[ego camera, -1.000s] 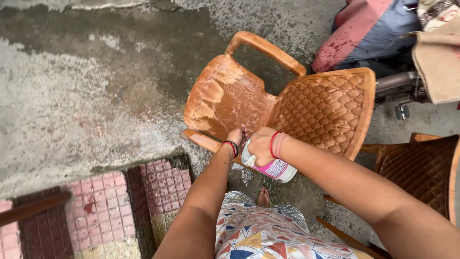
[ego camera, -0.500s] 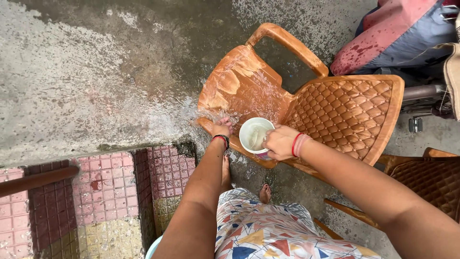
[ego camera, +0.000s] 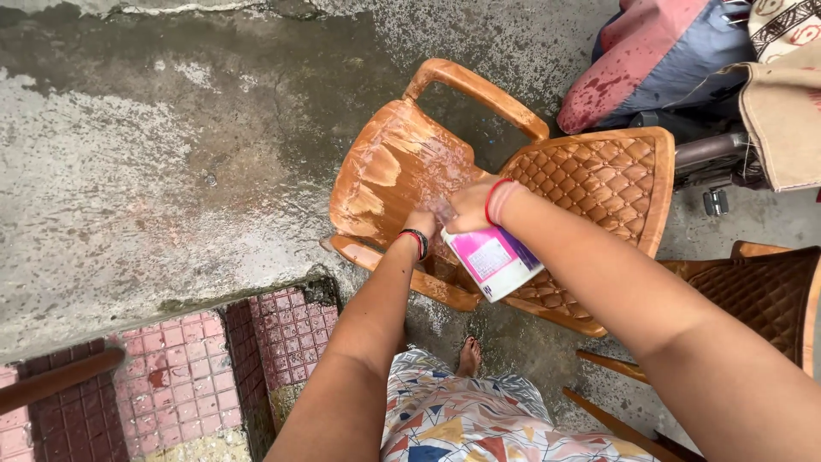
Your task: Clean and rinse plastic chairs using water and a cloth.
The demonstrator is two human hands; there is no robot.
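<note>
A wet orange-brown plastic chair (ego camera: 590,184) lies tipped on its side on the concrete, its seat facing me. My right hand (ego camera: 472,205) grips a white plastic container (ego camera: 493,262) with a pink label, tilted over the chair's seat. My left hand (ego camera: 421,224), a dark bangle on the wrist, rests on the wet seat beside the container. Water glistens over the seat (ego camera: 402,175).
A second brown chair (ego camera: 753,295) stands at the right. Draped cloths (ego camera: 667,60) cover something at the upper right. A pink tiled step (ego camera: 171,376) lies at the lower left. One bare foot (ego camera: 469,358) shows below the chair. The concrete (ego camera: 154,171) is wet.
The container was tipped mouth-up toward me half a second ago; now it is tilted with its labelled side showing. My left hand stays on the seat. The view moved slightly.
</note>
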